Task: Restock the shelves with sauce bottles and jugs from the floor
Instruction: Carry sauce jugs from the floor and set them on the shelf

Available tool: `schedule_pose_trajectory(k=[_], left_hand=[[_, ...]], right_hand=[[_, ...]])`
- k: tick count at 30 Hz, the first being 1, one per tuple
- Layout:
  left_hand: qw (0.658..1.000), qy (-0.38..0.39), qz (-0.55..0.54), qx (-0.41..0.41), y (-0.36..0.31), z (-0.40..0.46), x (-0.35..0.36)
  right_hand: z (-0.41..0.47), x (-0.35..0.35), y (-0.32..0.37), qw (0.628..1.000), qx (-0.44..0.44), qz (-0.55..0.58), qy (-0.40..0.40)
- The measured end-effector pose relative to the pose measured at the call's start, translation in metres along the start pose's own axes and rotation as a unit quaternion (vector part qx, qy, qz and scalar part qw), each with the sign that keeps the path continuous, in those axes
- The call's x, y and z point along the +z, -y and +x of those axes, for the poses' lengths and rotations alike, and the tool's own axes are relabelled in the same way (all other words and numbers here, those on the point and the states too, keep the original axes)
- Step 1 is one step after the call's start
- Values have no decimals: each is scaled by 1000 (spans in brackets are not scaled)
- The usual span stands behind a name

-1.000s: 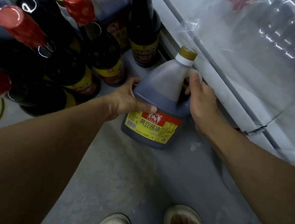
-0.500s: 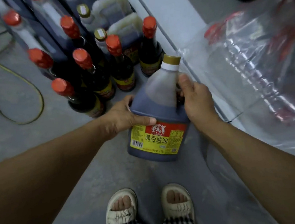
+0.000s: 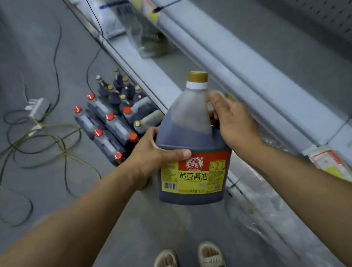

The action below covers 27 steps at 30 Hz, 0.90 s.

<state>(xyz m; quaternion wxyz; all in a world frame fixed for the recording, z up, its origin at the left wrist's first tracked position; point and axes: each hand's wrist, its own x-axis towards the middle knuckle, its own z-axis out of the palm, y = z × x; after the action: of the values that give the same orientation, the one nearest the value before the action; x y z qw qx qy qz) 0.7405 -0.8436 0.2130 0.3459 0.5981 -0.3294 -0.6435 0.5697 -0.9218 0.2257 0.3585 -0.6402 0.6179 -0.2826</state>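
Observation:
I hold a dark soy sauce jug (image 3: 190, 144) with a gold cap and a yellow-and-red label up in the air, upright, beside the grey shelves (image 3: 253, 85). My left hand (image 3: 157, 155) grips its left side, thumb across the front above the label. My right hand (image 3: 233, 122) grips the handle side near the neck. On the floor behind stand several red-capped bottles (image 3: 109, 130) and gold-capped bottles (image 3: 119, 89) next to the shelf base.
Loose cables (image 3: 40, 144) and a power strip (image 3: 38, 107) lie on the grey floor to the left. A clear plastic bag (image 3: 149, 39) sits on the lower shelf. Crumpled plastic wrap (image 3: 266, 206) lies at the shelf foot. My sandalled feet (image 3: 187, 263) are below.
The jug has been lifted from the floor to shelf height with both hands still on it. My view has risen as I stood up, so the floor bottles now look small and far.

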Motion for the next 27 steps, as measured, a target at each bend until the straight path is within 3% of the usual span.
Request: schedule_pose_trajectory(k=[7,14,27], left_hand=[[998,3,22,64,-115,-81,10],[987,45,54,144,-204,-154,44],[951,158,154,217,-283,-232,192]], right_hand=[[-30,-95,125,997,-56,3,-52],[-78,-189,200,988,-86,18,-129],[-196,-359,213,947,-50,63,-312]])
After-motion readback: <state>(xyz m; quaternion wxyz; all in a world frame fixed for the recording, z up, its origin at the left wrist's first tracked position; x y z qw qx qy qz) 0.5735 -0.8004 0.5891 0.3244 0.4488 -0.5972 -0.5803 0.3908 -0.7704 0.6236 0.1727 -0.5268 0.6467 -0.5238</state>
